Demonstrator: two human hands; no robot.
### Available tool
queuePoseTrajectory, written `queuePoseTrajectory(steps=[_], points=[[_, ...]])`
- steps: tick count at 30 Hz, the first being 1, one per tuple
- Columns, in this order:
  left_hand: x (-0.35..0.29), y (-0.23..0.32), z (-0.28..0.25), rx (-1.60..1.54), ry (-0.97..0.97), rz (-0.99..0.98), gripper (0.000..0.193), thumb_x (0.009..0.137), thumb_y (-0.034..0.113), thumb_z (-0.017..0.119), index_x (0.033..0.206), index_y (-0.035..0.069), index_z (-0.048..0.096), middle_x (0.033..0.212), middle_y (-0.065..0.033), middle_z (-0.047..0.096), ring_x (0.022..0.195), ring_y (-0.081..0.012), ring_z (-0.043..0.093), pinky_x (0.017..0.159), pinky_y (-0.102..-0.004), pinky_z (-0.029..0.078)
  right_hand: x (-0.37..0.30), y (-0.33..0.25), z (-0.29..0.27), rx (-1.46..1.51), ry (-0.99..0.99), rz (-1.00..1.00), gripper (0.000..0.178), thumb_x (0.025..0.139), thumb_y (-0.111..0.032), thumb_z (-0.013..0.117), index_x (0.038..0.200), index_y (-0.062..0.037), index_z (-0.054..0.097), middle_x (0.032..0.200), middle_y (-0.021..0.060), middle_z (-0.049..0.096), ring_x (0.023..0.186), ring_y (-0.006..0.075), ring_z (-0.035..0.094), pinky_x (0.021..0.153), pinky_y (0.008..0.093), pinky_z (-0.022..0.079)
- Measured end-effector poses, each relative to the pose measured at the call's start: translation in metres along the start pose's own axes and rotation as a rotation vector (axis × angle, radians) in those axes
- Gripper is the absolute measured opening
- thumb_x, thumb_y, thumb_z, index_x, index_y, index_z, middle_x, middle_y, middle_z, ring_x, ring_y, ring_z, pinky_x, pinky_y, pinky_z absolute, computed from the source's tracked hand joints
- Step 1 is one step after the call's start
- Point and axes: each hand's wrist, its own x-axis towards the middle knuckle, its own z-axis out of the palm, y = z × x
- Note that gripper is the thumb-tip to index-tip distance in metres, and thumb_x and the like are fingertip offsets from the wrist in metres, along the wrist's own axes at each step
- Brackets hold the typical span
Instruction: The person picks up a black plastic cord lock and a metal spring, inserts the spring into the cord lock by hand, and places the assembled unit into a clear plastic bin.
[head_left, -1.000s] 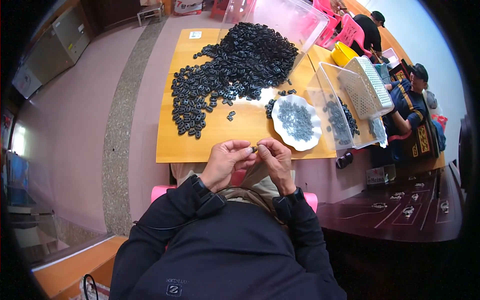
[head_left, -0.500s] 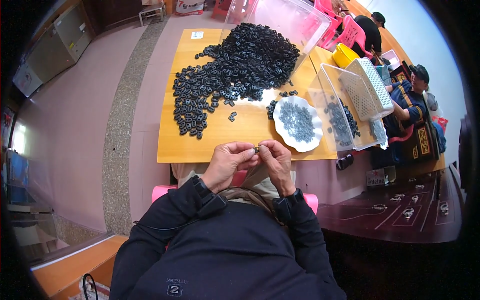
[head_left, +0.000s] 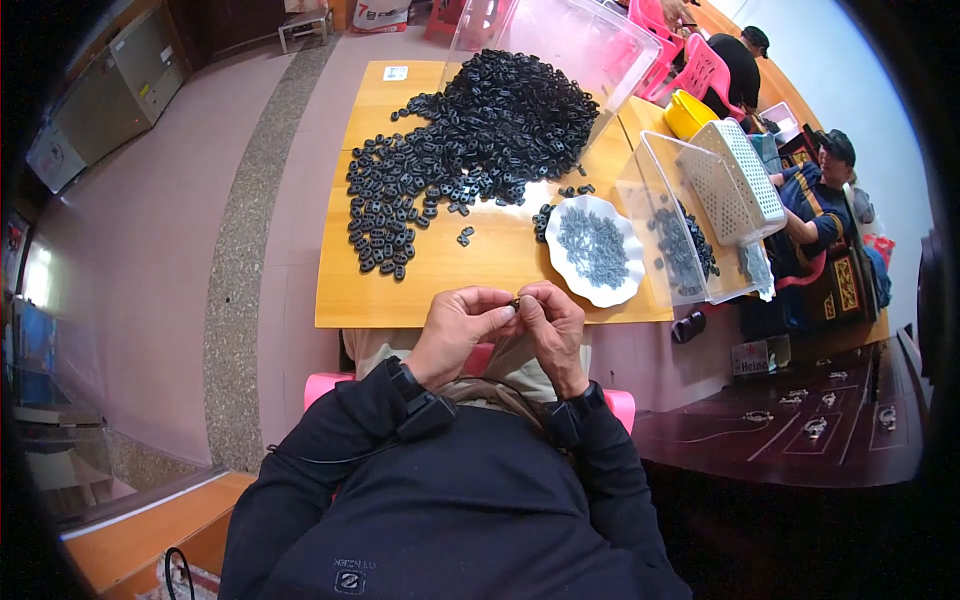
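Observation:
My left hand (head_left: 462, 322) and my right hand (head_left: 553, 325) meet at the near edge of the wooden table (head_left: 450, 295). Between their pinched fingertips is a small black two-holed plastic piece (head_left: 516, 302), mostly hidden by thumbs and fingers. Beyond them a big heap of black two-holed plastic pieces (head_left: 520, 110) spreads over the table, thinning into a loose patch at the left. Right of my hands stands a white scalloped plate (head_left: 607, 293) with many small grey translucent parts (head_left: 594, 243) in it.
At the right edge a clear plastic bin (head_left: 650, 200) holds more black pieces, with a white perforated basket (head_left: 745, 180) and a yellow bowl (head_left: 688, 112) beyond. A large clear bin (head_left: 610, 50) lies behind the heap. Another person (head_left: 825, 195) sits at the right; a dark wooden cabinet (head_left: 780, 420) is nearby.
Both hands stay pinched together at the same place. The fingertips have shifted slightly around the small piece, which now shows less.

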Motion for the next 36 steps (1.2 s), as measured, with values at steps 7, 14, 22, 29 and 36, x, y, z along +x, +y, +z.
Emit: queuePoseTrajectory(steps=[7, 14, 22, 29, 36], points=[[0.000, -0.002, 0.002, 0.124, -0.016, 0.010, 0.017, 0.092, 0.006, 0.059, 0.103, -0.006, 0.064, 0.091, -0.0075, 0.067, 0.078, -0.0111, 0.064, 0.072, -0.0233, 0.055, 0.001, -0.009, 0.004, -0.039, -0.025, -0.007, 0.013, 0.093, -0.010, 0.059, 0.093, 0.0030, 0.060, 0.080, 0.0016, 0.058, 0.069, 0.0083, 0.058, 0.062, 0.0208, 0.049], [0.006, -0.005, -0.008, 0.260, -0.059, -0.007, 0.018, 0.093, 0.011, 0.060, 0.100, -0.005, 0.064, 0.087, -0.0064, 0.067, 0.074, -0.0103, 0.063, 0.068, -0.0238, 0.054, 0.003, 0.003, -0.005, -0.164, -0.074, -0.008, 0.016, 0.094, -0.013, 0.059, 0.091, 0.0023, 0.061, 0.081, 0.0015, 0.061, 0.069, 0.0069, 0.057, 0.062, 0.0203, 0.048], [0.002, 0.002, -0.003, -0.024, -0.063, -0.177, 0.014, 0.091, 0.010, 0.061, 0.096, -0.003, 0.064, 0.084, -0.0078, 0.065, 0.070, -0.0117, 0.062, 0.067, -0.0251, 0.054, 0.004, 0.003, -0.007, 0.100, -0.069, 0.174, 0.012, 0.093, -0.012, 0.060, 0.096, -0.0010, 0.062, 0.080, -0.0012, 0.062, 0.068, 0.0045, 0.056, 0.061, 0.0178, 0.045], [0.003, 0.005, -0.004, -0.133, -0.040, -0.183, 0.013, 0.091, 0.008, 0.060, 0.097, -0.003, 0.061, 0.086, -0.0091, 0.065, 0.073, -0.0123, 0.063, 0.069, -0.0263, 0.056, 0.005, 0.005, -0.010, 0.169, -0.053, 0.202, 0.016, 0.094, -0.013, 0.059, 0.096, 0.0017, 0.062, 0.076, 0.0011, 0.063, 0.068, 0.0075, 0.058, 0.062, 0.0204, 0.048], [0.004, 0.002, -0.007, -0.189, 0.002, -0.186, 0.011, 0.091, 0.007, 0.061, 0.097, -0.002, 0.060, 0.086, -0.0085, 0.065, 0.075, -0.0130, 0.065, 0.070, -0.0260, 0.058, 0.004, 0.010, -0.010, 0.113, -0.049, 0.183, 0.016, 0.094, -0.012, 0.059, 0.097, 0.0030, 0.062, 0.081, 0.0030, 0.065, 0.071, 0.0078, 0.060, 0.065, 0.0212, 0.050]])
